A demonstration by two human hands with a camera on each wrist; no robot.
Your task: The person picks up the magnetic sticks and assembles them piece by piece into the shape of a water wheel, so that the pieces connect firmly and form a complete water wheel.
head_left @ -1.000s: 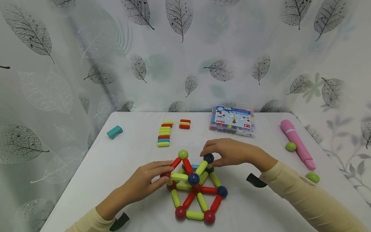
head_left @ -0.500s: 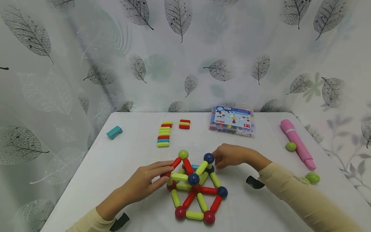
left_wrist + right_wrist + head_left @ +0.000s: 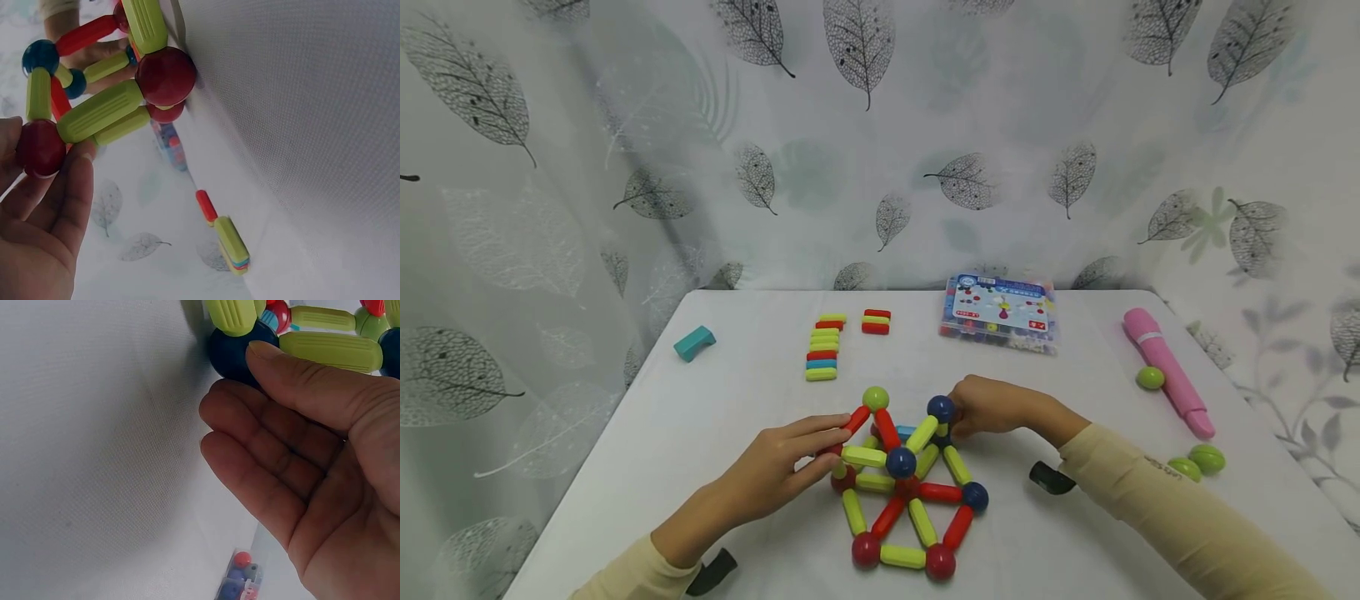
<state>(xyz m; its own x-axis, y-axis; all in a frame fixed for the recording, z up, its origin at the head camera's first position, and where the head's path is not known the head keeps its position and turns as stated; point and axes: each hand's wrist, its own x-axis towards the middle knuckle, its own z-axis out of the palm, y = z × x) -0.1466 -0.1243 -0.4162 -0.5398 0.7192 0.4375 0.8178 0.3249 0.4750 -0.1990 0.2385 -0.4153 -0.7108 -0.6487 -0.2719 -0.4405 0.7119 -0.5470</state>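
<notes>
A frame of yellow-green and red rods joined by red, blue and green balls stands on the white table. My left hand pinches a red ball at the frame's left corner, thumb on one side and fingers on the other. At the frame's far right side my right hand is curled low by the table. Its thumb lies on a dark blue ball, with the forefinger right beside it. A second dark blue ball tops the frame just above that hand.
Loose rods lie in a row, with a short stack behind them. A teal block sits far left and a clear parts box at the back. A pink pen-shaped tool and green half-balls lie on the right.
My right hand has come down from the top dark blue ball to the lower one at table level. The left hand and the frame have stayed put.
</notes>
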